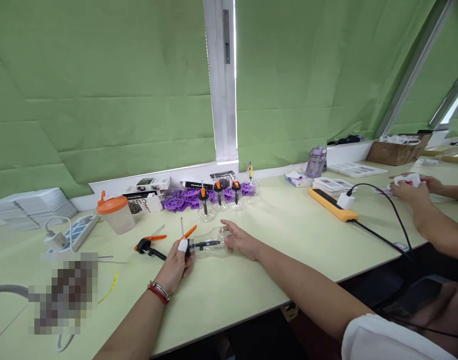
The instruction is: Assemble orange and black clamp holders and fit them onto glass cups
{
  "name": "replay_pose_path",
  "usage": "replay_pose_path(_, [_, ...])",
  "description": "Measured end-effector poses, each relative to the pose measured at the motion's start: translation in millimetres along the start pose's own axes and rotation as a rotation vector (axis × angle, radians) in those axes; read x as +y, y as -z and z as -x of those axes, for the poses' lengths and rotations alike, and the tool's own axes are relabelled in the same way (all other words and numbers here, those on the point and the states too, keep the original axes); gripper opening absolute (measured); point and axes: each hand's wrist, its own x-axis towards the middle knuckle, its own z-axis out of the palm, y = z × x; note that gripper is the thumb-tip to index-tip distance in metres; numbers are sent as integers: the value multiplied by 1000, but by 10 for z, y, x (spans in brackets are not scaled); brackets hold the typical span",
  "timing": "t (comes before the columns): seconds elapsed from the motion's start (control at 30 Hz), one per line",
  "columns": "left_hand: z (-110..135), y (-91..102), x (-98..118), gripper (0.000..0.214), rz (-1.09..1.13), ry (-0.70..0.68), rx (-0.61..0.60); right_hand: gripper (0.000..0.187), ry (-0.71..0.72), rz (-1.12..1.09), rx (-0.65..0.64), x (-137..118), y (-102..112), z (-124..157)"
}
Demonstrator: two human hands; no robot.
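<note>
A clear bottle lies sideways in the air just above the table, a black tube running inside it. My left hand is closed round its neck end, where a black cap with an orange lever and a thin metal spout shows. The fingers of my right hand curl round the bottle's base at the other end. Left of my left hand lies a loose black pump top with an orange lever and a metal spout. Behind stand several clear bottles with black and orange tops.
Purple plastic parts and boxes line the wall. An orange-lidded cup, a white power strip and a pixelated patch are at left. At right are an orange power strip, a purple bottle and another person's hands.
</note>
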Motion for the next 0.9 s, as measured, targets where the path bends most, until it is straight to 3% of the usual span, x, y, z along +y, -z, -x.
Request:
replay_pose_path(0.07, [-3, 4, -4, 39, -8, 0, -5, 75, 0, -24, -14, -27, -6, 14])
replay_pose_path(0.2, [-11, 20, -23, 38, -18, 5, -23, 51, -69, 36, 2, -15, -26, -24])
replay_pose_path(0.27, [-19, 27, -33, 38, -14, 3, -22, 51, -76, 84, 4, -4, -30, -32])
replay_pose_path(0.5, [-34, 30, -34, 38, -1, 9, 1, 80, 5, -24, -17, -50, -25, 27])
replay_pose_path(0.7, [-31, 38, -49, 38, -9, -7, -20, 50, -64, 86, 27, 7, -41, -44])
replay_pose_path(0.8, [-34, 29, -43, 39, -2, -6, -4, 52, -54, 92, 17, -8, -27, -25])
replay_pose_path(0.9, [-29, 18, -23, 39, -1, -3, 5, 70, -26, -25, -2, -53, -14, 18])
